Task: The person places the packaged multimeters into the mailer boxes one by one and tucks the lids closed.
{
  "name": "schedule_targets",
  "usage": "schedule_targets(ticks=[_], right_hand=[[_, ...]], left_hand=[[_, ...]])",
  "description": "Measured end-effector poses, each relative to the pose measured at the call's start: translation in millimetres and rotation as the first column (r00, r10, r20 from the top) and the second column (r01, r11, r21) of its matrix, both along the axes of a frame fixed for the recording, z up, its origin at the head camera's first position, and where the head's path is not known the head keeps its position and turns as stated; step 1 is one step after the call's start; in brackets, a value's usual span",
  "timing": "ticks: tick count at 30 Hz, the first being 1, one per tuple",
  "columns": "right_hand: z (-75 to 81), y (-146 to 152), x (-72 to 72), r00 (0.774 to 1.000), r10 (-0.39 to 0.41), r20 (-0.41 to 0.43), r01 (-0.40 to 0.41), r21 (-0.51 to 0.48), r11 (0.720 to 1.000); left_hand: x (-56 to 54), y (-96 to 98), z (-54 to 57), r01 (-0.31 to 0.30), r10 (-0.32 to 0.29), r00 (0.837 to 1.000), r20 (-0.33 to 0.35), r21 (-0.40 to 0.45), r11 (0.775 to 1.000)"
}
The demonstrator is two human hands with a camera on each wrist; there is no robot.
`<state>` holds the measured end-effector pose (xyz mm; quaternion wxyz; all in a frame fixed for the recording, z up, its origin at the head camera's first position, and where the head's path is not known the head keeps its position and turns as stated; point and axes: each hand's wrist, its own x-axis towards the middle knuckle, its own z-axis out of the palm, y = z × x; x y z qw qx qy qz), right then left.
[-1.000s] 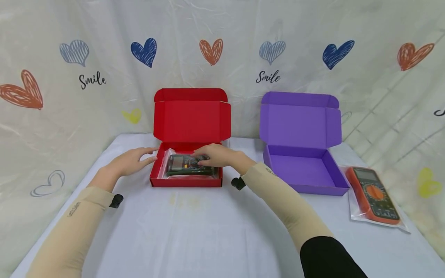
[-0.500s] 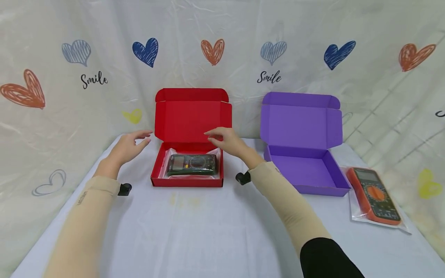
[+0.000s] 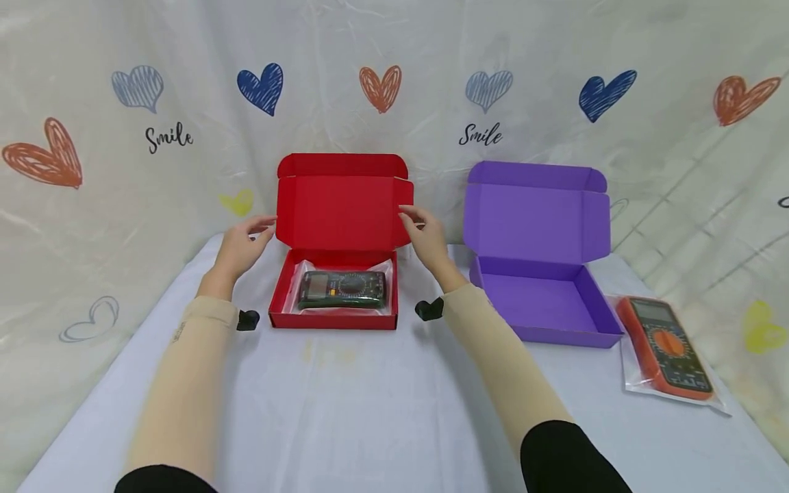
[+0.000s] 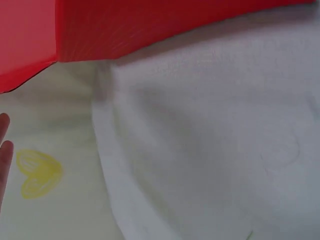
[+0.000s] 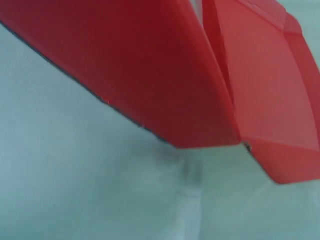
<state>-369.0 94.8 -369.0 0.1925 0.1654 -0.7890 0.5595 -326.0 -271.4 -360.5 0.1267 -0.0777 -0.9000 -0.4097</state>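
A red cardboard box [image 3: 333, 321] stands with its lid [image 3: 339, 212] raised. Inside lies a dark green multimeter [image 3: 342, 289] in a clear plastic bag [image 3: 294, 287]. At the lid's left side flap is my left hand [image 3: 238, 248], fingers loosely extended toward its edge. In the left wrist view two of its fingertips [image 4: 5, 150] show just below the red cardboard. My right hand [image 3: 429, 241] is at the opposite flap, its thumb and fingers slightly bent and overlapping the flap's edge. The right wrist view shows the box's side wall [image 5: 130, 75] but none of the hand.
To the right a purple box [image 3: 542, 335] stands with its lid up. Beside it an orange multimeter [image 3: 668, 346] in a clear bag lies on the white tablecloth [image 3: 345, 411]. A curtain [image 3: 425, 41] printed with hearts hangs behind.
My right hand has lifted off the green multimeter and moved up and right to the lid's right flap. My left hand has risen from the box's left wall to the lid's left flap.
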Motion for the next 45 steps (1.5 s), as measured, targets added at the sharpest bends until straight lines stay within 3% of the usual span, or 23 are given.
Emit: schedule_targets(ticks=[5, 9, 13, 16, 19, 22, 25, 29, 36, 41, 45], right_hand=[[-3.6, 6, -9.2, 0.997, -0.081, 0.010, 0.082, -0.075, 0.994], [-7.7, 8, -14.7, 0.994, -0.104, 0.046, 0.107, -0.093, 0.990], [-10.6, 7, -15.9, 0.987, -0.100, 0.125, 0.115, -0.120, 0.986], [-11.9, 5, -17.4, 0.976, -0.101, 0.190, 0.126, -0.125, 0.984], [-13.5, 3, -20.2, 0.965, -0.096, 0.246, 0.130, -0.125, 0.984], [-14.8, 0, -21.1, 0.961, -0.075, 0.266, 0.113, -0.132, 0.985], [-15.5, -3, -21.8, 0.962, -0.053, 0.268, 0.097, -0.154, 0.983], [-14.5, -7, -23.9, 0.962, -0.056, 0.269, 0.103, -0.165, 0.981], [-9.9, -10, -23.2, 0.962, -0.083, 0.260, 0.127, -0.158, 0.979], [-9.0, -11, -19.8, 0.958, -0.093, 0.272, 0.134, -0.137, 0.981], [-9.2, -11, -18.5, 0.958, -0.097, 0.268, 0.135, -0.127, 0.983]], left_hand=[[-11.6, -0.9, -3.5, -0.018, 0.022, 0.999, -0.031, 0.116, 0.993], [-19.1, -2.4, -3.7, 0.010, -0.005, 1.000, -0.019, 0.228, 0.974], [-22.6, -2.2, -0.7, 0.031, -0.061, 0.995, 0.076, 0.351, 0.936], [-24.3, -2.4, 3.0, 0.025, -0.098, 0.982, 0.160, 0.407, 0.913], [-26.9, -2.1, 7.6, 0.030, -0.139, 0.963, 0.231, 0.421, 0.906], [-25.5, 0.7, 15.0, 0.040, -0.172, 0.939, 0.299, 0.400, 0.916], [-26.6, 1.5, 15.8, 0.056, -0.188, 0.922, 0.338, 0.365, 0.929], [-31.5, -0.2, 11.5, 0.063, -0.189, 0.920, 0.342, 0.347, 0.936], [-31.6, 3.4, 15.0, 0.086, -0.215, 0.924, 0.316, 0.375, 0.923], [-34.9, 6.3, 17.2, 0.106, -0.276, 0.902, 0.332, 0.448, 0.888], [-35.6, 6.7, 18.9, 0.113, -0.293, 0.890, 0.350, 0.453, 0.884]])
